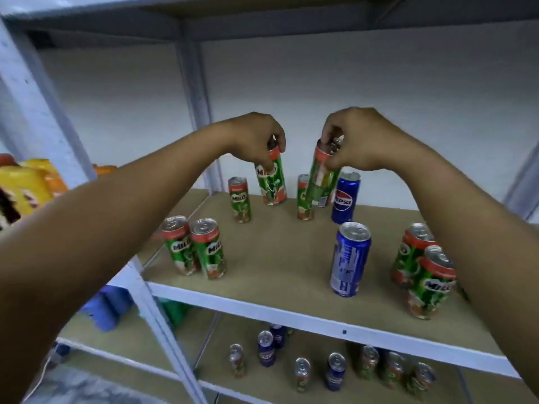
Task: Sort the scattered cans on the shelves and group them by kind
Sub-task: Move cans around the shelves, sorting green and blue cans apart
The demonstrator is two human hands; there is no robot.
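Observation:
My left hand point(256, 138) grips the top of a green Milo can point(272, 182), held at the back of the shelf board point(277, 258). My right hand point(358, 141) holds a second green Milo can point(320, 176) by its rim, tilted and lifted above another Milo can point(304, 205). A single Milo can point(239, 199) stands left of them. Two Milo cans point(192, 247) stand at the front left, two more point(420, 269) at the front right. One blue Pepsi can point(345, 198) stands at the back, another Pepsi can point(350, 259) near the front.
The lower shelf point(262, 383) carries several mixed Milo and Pepsi cans point(335, 371). Yellow and orange snack bags point(26, 185) sit on the neighbouring shelf at left. A grey upright post point(198, 112) stands behind my left hand. A blue pack point(108, 307) lies low at left.

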